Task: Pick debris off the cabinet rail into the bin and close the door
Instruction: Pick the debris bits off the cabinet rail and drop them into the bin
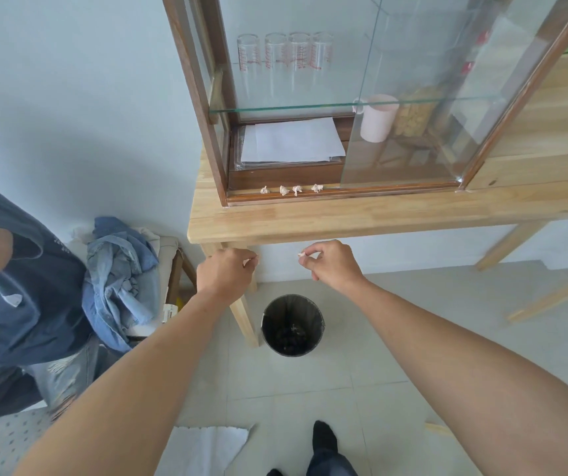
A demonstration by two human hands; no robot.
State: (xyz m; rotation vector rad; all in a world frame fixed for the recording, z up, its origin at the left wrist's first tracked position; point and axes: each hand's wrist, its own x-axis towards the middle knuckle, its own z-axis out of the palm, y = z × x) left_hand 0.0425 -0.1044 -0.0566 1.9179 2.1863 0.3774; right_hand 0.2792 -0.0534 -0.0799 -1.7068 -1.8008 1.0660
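Observation:
Several small white debris scraps (290, 190) lie in a row on the cabinet rail (344, 193), left of the glass sliding door (413, 97), which stands partly open. My left hand (225, 269) pinches a small white scrap (248, 262) at its fingertips, below the table edge. Another white scrap (301, 254) is pinched in my right hand (332, 261). Both hands hover above the black bin (292, 325), which stands on the floor by the table leg and holds some dark bits.
The cabinet stands on a wooden table (310, 221). Inside it are glass cylinders (284, 53), papers (292, 140) and a pink cup (377, 118). A person in a blue shirt (11, 280) sits at left beside a pile of denim clothes (121, 280). White paper (203, 451) lies on the floor.

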